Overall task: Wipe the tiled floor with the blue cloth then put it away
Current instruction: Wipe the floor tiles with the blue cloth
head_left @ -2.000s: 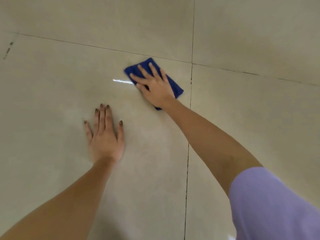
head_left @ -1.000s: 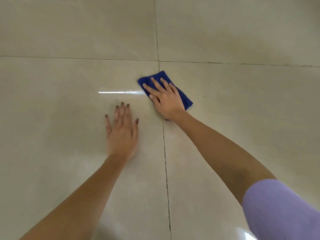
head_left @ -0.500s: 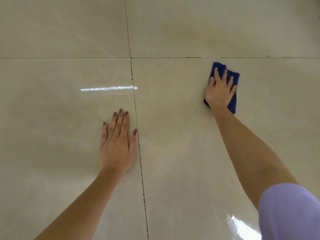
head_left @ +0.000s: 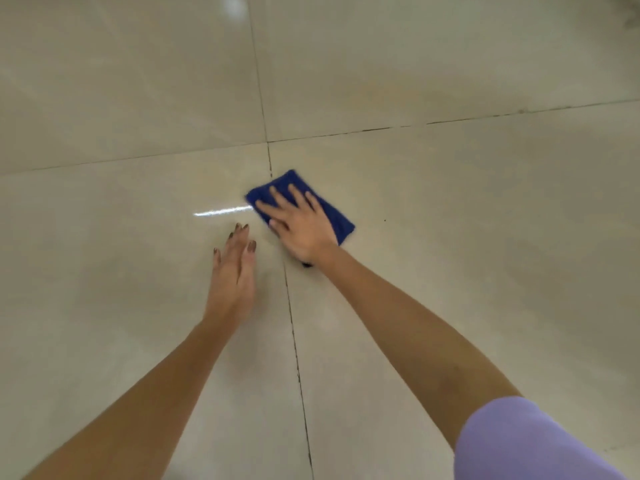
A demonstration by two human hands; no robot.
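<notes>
A folded blue cloth (head_left: 337,218) lies flat on the glossy beige tiled floor (head_left: 450,237), just right of a dark grout line. My right hand (head_left: 299,226) presses down on it with fingers spread, covering most of the cloth. Left of the grout line, my left hand (head_left: 233,268) rests flat on the floor, fingers together and holding nothing. About a hand's width separates the two hands.
Dark grout lines (head_left: 294,341) cross just beyond the cloth. A bright light reflection (head_left: 221,212) streaks the tile left of the cloth. A lilac sleeve (head_left: 533,441) shows at the lower right.
My right hand has slid the cloth back left, from well right of the grout line to right beside it. My left hand stays planted on the floor. The camera view has tilted.
</notes>
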